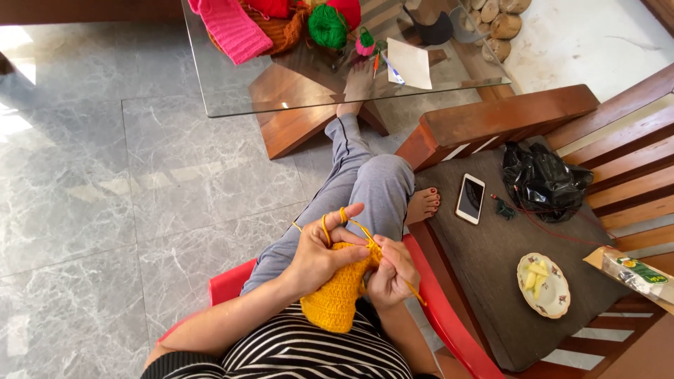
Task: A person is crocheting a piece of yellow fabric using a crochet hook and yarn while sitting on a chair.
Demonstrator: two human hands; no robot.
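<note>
The left hand (319, 251) grips the top edge of a yellow crocheted piece (338, 298), thumb pressed on the fabric, with yellow yarn (327, 228) looped over its raised fingers. The right hand (392, 272) is closed around a crochet hook (413, 291) at the piece's upper edge, fingers curled tight. The piece hangs in the lap, over a striped top (309, 351) and beside grey trousers (365, 186). The person sits on a red chair (449, 316). To the right, a wooden bench holds a dark cushion (484, 281) carrying a smartphone (470, 198), a black plastic bag (544, 181) and a patterned plate (554, 298) of pale food pieces. Ahead, a glass worktop (232, 84) bears pink knitting (232, 28), green yarn balls (327, 27) and a white paper (411, 63).
</note>
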